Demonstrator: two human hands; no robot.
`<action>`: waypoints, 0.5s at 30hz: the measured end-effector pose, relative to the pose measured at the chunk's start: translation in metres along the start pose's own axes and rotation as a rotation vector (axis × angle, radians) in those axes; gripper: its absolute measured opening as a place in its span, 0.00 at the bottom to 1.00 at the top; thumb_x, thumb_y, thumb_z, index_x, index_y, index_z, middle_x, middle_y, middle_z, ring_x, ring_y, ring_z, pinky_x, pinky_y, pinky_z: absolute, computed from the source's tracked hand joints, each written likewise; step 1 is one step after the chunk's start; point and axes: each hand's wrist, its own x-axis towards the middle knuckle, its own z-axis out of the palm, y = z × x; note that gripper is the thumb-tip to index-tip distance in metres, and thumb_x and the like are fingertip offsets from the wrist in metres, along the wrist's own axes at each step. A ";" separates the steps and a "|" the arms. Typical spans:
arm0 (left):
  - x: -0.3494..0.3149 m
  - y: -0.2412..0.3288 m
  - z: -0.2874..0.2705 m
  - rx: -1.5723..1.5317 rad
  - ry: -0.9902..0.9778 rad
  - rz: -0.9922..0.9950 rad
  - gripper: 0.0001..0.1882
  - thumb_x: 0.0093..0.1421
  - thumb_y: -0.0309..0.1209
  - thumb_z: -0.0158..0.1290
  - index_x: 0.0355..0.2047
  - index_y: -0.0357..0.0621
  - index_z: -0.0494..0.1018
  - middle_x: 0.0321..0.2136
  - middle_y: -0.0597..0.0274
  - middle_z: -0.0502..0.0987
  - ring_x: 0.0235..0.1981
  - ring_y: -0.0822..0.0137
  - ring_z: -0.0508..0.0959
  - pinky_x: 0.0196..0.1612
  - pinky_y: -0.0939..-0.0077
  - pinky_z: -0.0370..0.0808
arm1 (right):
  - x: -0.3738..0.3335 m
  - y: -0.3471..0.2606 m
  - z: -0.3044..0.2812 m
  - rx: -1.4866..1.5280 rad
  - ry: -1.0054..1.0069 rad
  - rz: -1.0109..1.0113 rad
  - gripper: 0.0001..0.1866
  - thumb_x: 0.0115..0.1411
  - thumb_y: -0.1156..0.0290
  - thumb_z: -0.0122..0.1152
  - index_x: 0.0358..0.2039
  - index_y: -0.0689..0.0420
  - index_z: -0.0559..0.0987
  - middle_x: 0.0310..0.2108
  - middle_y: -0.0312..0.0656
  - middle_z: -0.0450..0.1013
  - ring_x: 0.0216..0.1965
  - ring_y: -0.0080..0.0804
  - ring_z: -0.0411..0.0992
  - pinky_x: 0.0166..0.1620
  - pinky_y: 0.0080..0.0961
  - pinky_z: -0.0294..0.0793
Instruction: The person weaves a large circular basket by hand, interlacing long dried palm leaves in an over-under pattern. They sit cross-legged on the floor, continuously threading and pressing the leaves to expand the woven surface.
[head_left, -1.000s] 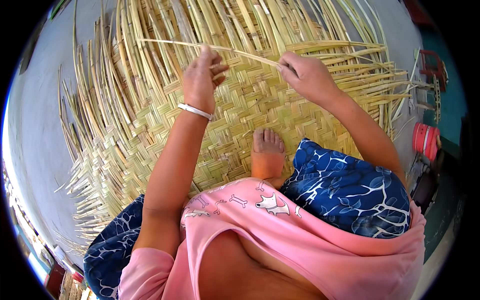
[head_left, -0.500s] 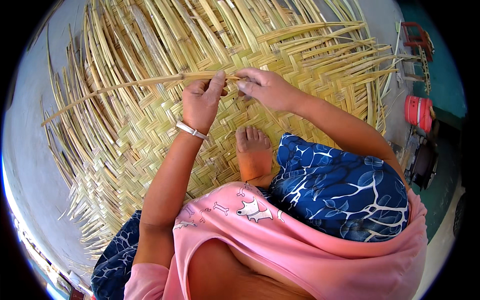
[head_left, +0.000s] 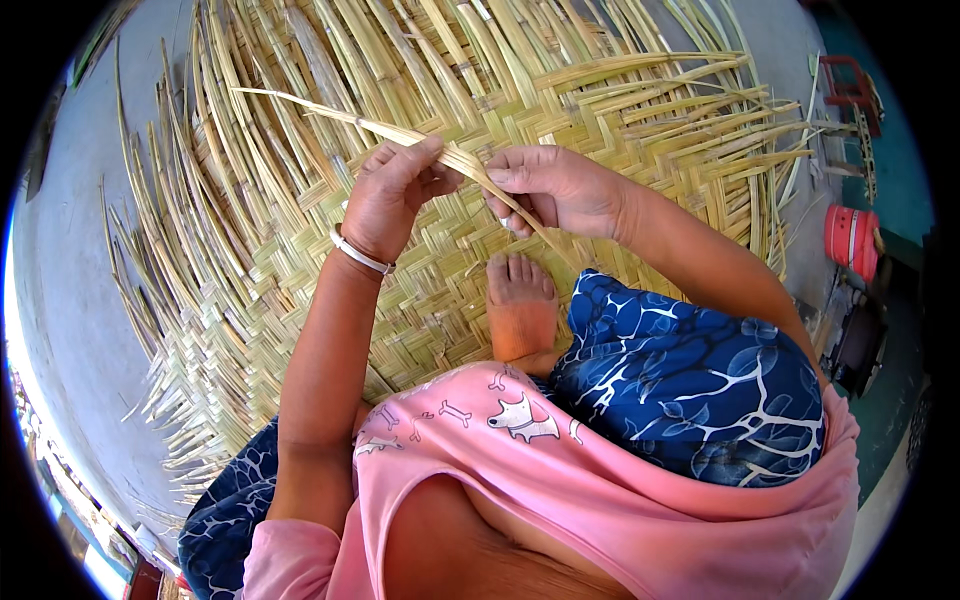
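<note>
A long pale split-cane strip (head_left: pixel 340 115) is held up over the woven cane mat (head_left: pixel 430 300). My left hand (head_left: pixel 392 192) is closed on it, thumb on top and fingers curled under. Its thin end slants up to the far left, while its other end slopes down to the right past my right hand (head_left: pixel 565 190). The thumb and fingers of that hand pinch the strip just beside my left hand. My bare foot (head_left: pixel 520 305) rests on the mat below both hands.
Unwoven cane strips (head_left: pixel 350 50) fan out along the mat's far side, and more loose ends (head_left: pixel 720 120) stick out on the right. Grey floor (head_left: pixel 75 230) borders the mat at left. A red container (head_left: pixel 852 240) and a red-framed object (head_left: pixel 850 82) stand at right.
The strip has swung: its left end has risen and moved to the right, and its other part now slopes down past my right hand. My right hand has shifted slightly to the right.
</note>
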 end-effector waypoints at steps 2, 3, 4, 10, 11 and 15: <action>0.000 0.004 0.001 0.270 0.096 0.014 0.12 0.59 0.36 0.53 0.34 0.38 0.75 0.28 0.62 0.78 0.29 0.72 0.77 0.36 0.77 0.73 | 0.001 0.001 -0.002 -0.016 0.037 -0.022 0.09 0.61 0.63 0.54 0.36 0.55 0.72 0.25 0.34 0.70 0.26 0.22 0.69 0.29 0.18 0.69; -0.001 0.007 0.002 0.392 0.135 0.050 0.12 0.59 0.36 0.53 0.36 0.39 0.75 0.28 0.62 0.78 0.29 0.73 0.77 0.37 0.77 0.73 | 0.002 0.002 -0.004 -0.028 0.066 -0.033 0.09 0.60 0.63 0.55 0.35 0.56 0.73 0.25 0.34 0.71 0.25 0.21 0.70 0.29 0.18 0.70; 0.000 0.008 0.004 0.512 0.176 0.087 0.13 0.59 0.36 0.52 0.37 0.39 0.75 0.27 0.63 0.78 0.29 0.73 0.76 0.37 0.77 0.73 | 0.002 0.001 -0.006 -0.041 0.096 -0.044 0.09 0.60 0.63 0.56 0.33 0.56 0.73 0.26 0.35 0.71 0.25 0.21 0.70 0.29 0.18 0.71; -0.001 -0.001 0.006 0.477 0.238 0.221 0.11 0.57 0.31 0.56 0.38 0.37 0.75 0.29 0.61 0.78 0.29 0.73 0.77 0.32 0.81 0.73 | 0.008 0.004 0.002 -0.391 0.235 -0.056 0.09 0.59 0.67 0.58 0.31 0.59 0.72 0.23 0.36 0.70 0.22 0.21 0.70 0.25 0.19 0.71; 0.000 -0.003 0.003 0.467 0.261 0.242 0.11 0.57 0.31 0.56 0.38 0.37 0.75 0.29 0.62 0.78 0.29 0.73 0.77 0.32 0.82 0.73 | 0.007 0.003 0.004 -0.434 0.250 -0.052 0.10 0.58 0.68 0.59 0.30 0.61 0.72 0.21 0.37 0.70 0.20 0.23 0.71 0.24 0.20 0.71; 0.003 0.007 -0.008 0.485 0.329 0.307 0.10 0.57 0.29 0.56 0.38 0.38 0.75 0.29 0.62 0.78 0.29 0.73 0.77 0.31 0.82 0.73 | 0.006 0.008 -0.008 -0.660 0.232 -0.065 0.10 0.57 0.69 0.59 0.28 0.64 0.73 0.21 0.39 0.71 0.18 0.26 0.74 0.23 0.22 0.71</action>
